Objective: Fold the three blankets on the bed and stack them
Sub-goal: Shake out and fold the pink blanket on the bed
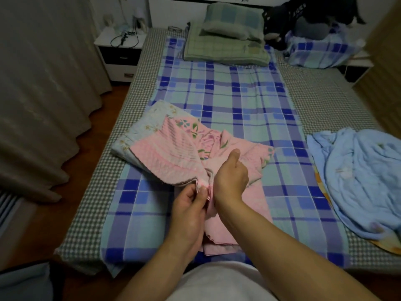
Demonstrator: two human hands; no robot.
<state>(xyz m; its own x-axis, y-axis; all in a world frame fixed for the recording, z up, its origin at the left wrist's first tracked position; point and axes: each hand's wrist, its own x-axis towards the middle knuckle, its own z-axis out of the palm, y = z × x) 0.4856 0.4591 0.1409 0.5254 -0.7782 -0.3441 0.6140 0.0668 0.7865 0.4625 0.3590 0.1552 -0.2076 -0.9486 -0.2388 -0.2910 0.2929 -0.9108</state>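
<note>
On bed (321, 98): both hands, left hand (191, 205) and right hand (230, 179), pinch pink blanket (171, 157); crumpled blue blanket (358, 170) apart, right.

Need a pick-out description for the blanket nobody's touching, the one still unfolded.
Start at the bed with the blue plaid sheet. At its right edge, nearer the foot than the pillows, lies the light blue blanket, crumpled and loose. Unlike the pink blanket mid-bed, it is plain pale blue, unpatterned, and no hand is on it.
</note>
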